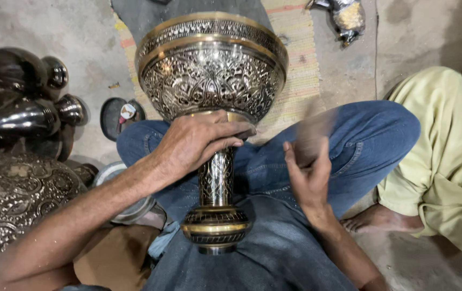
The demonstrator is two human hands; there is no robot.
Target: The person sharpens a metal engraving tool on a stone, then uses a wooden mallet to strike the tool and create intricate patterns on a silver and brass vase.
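I see one small white-and-red label [128, 111] on a dark round lid [113, 116], floor, left of the jeans; no pkgs/screens.

A metal-craft workshop at floor level — people sit on a bare concrete floor [80, 32] with a woven mat [301, 70]. Engraved brass wares crowd the spot: a vase [212, 81], an embossed vessel [10, 199], dark polished pots [21, 102] — and a small tin [113, 116] close by.

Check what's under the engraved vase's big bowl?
The left hand grips where the engraved vase meets its stem; jeans-clad legs lie below. The joint itself is covered by the fingers.
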